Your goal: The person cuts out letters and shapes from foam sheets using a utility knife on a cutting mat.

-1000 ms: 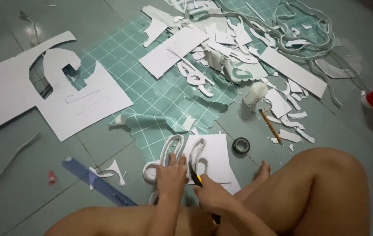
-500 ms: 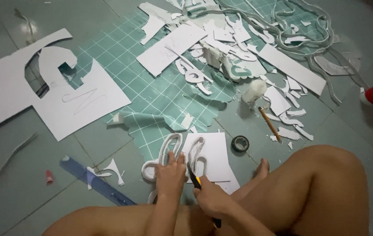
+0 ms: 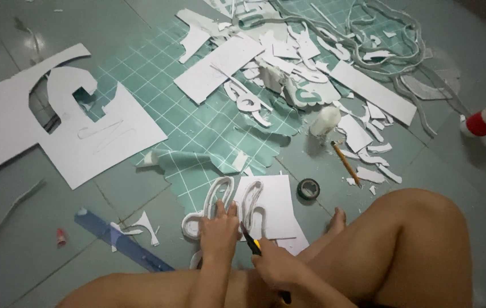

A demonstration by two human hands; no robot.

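Low in the frame, my left hand [image 3: 218, 231] presses the half-cut white looping foam-board shape [image 3: 237, 208] flat while my right hand [image 3: 275, 268] grips the yellow utility knife [image 3: 252, 243], its outline only partly freed.

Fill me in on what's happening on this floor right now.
A person sits on the floor cutting white foam sheet. The left hand presses down on a looping white cutout, while the right hand holds a yellow-and-black craft knife with its blade at the sheet beside the cutout. A green cutting mat, white offcuts, a pencil, a tape roll and a blue ruler lie around.
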